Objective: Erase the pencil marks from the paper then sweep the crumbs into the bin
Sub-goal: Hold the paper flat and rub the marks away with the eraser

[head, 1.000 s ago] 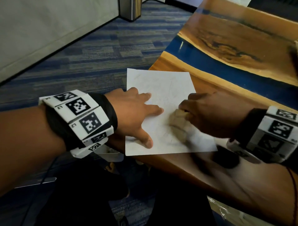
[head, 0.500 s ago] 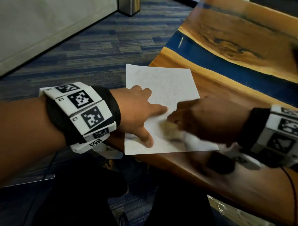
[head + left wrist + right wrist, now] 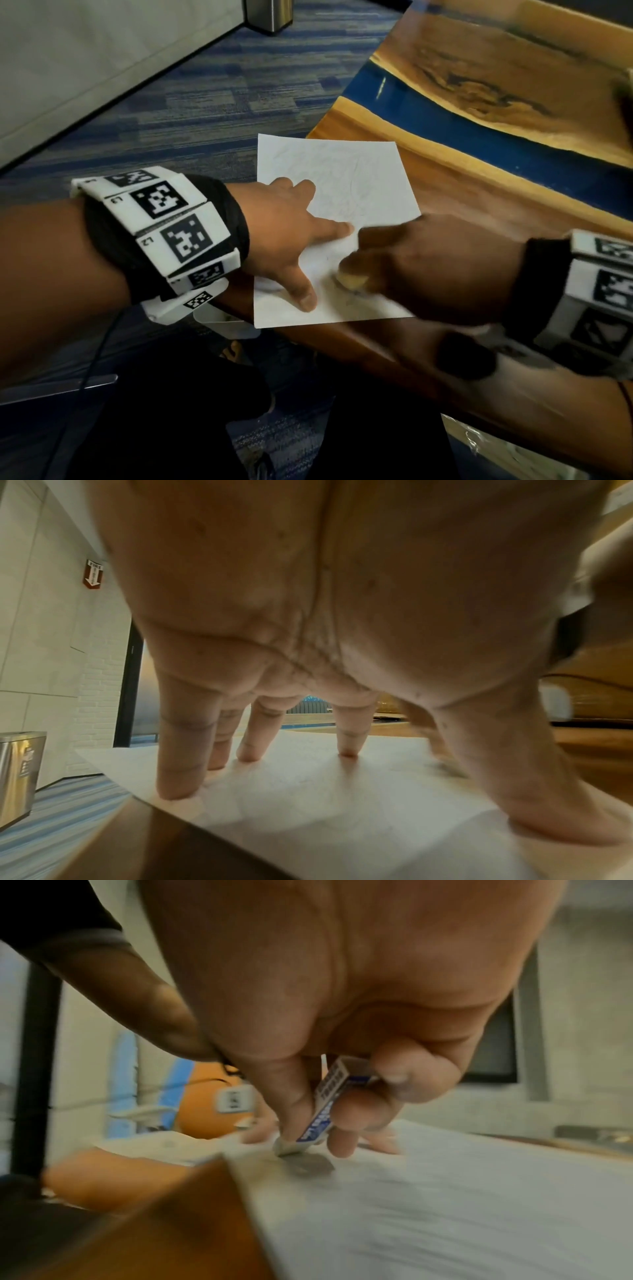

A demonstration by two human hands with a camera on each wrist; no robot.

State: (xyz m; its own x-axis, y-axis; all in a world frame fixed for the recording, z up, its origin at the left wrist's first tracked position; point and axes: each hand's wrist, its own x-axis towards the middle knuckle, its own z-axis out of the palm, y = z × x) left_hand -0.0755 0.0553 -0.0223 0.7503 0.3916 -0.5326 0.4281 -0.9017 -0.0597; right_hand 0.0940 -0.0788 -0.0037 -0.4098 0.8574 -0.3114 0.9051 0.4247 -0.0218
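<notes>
Lying at the table's (image 3: 479,212) near corner, the paper (image 3: 342,178) is pressed flat by the left hand (image 3: 287,236) with fingers spread straight. The eraser (image 3: 322,1112) is pinched in the right hand (image 3: 428,270), its tip touching the paper.

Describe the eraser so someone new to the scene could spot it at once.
Start at the wooden table with the blue stripe, then find the white paper at its near left corner. The left hand presses the sheet flat; the right hand pinches the eraser, its tip on the paper. It is a small white block in a blue-and-white printed sleeve, the only tool held.
</notes>
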